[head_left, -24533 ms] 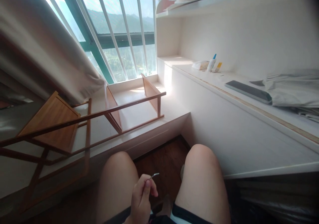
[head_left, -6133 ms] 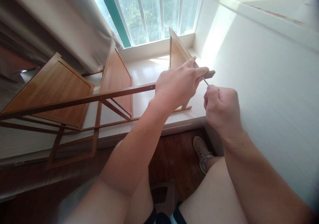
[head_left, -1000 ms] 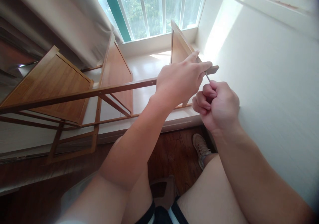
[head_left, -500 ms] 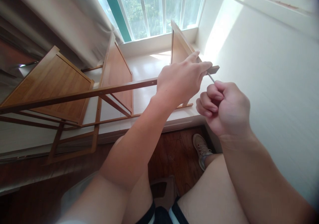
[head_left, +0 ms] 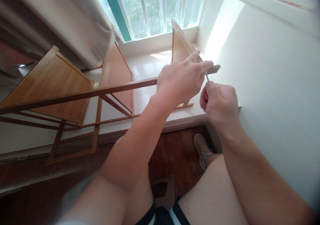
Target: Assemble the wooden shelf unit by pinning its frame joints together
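Note:
A brown wooden shelf rack (head_left: 110,91) lies on its side across the white window platform (head_left: 150,65). My left hand (head_left: 180,81) is wrapped round the upper rail close to its right end. My right hand (head_left: 220,103) is closed in a fist just below that end, gripping a thin metal hex key (head_left: 207,77). The key's tip points up into the underside of the rail end, beside my left fingertips.
A white cabinet wall (head_left: 270,85) rises on the right. A pale curtain (head_left: 62,25) hangs at the left of the barred window (head_left: 155,8). Dark wood floor (head_left: 175,158), my shoe (head_left: 201,148) and bare knees fill the foreground.
My right fist swung out to the right and came back under the rail end, turning the hex key. My left hand stayed on the rail.

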Tool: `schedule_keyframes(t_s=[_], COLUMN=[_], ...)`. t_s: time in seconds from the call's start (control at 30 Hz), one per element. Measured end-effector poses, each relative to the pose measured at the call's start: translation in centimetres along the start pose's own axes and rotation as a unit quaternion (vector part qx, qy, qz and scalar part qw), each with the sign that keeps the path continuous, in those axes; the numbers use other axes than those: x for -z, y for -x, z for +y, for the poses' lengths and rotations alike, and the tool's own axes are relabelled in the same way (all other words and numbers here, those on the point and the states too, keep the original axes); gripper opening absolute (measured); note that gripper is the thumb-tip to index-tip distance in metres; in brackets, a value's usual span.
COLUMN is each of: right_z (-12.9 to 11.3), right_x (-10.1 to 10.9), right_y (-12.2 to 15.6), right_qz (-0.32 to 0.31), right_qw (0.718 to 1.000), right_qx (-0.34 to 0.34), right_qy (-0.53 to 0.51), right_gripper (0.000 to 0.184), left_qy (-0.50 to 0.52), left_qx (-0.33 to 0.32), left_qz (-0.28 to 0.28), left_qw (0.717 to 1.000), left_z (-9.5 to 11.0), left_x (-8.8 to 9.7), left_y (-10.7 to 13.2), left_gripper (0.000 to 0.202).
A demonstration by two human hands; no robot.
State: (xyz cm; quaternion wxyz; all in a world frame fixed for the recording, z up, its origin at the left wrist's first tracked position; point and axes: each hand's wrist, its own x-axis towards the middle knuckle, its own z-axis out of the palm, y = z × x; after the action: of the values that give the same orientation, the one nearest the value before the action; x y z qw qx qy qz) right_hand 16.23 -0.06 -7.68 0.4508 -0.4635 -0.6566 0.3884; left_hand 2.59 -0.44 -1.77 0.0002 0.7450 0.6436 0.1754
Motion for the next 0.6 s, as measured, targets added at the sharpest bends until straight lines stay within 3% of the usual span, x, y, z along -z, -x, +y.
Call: schedule_keyframes(t_s=[0.17, 0.3, 0.6], right_z=[-0.4, -1.2, -1.8], right_x=[1.4, 1.8, 1.2], right_y=[-0.4, -0.5, -0.4], right_qz=[-0.014, -0.010, 0.022], right_qw=[0.977, 0.960, 0.988], right_qx=[0.056, 0.058, 0.068], right_qy=[0.206, 0.275, 0.140], right_gripper=[0.047, 0.044, 0.046], left_qy=[-0.012, -0.019, 0.003], left_qx=[-0.018, -0.028, -0.014], left_qz=[0.010, 0.013, -0.003], left_qw=[1.000, 0.999, 1.000], left_z=[-0.2, -0.3, -0.2], left_x=[-0.2, -0.3, 0.0], left_y=[-0.1, -0.1, 0.1], left_gripper=[0.043, 0.042, 0.044])
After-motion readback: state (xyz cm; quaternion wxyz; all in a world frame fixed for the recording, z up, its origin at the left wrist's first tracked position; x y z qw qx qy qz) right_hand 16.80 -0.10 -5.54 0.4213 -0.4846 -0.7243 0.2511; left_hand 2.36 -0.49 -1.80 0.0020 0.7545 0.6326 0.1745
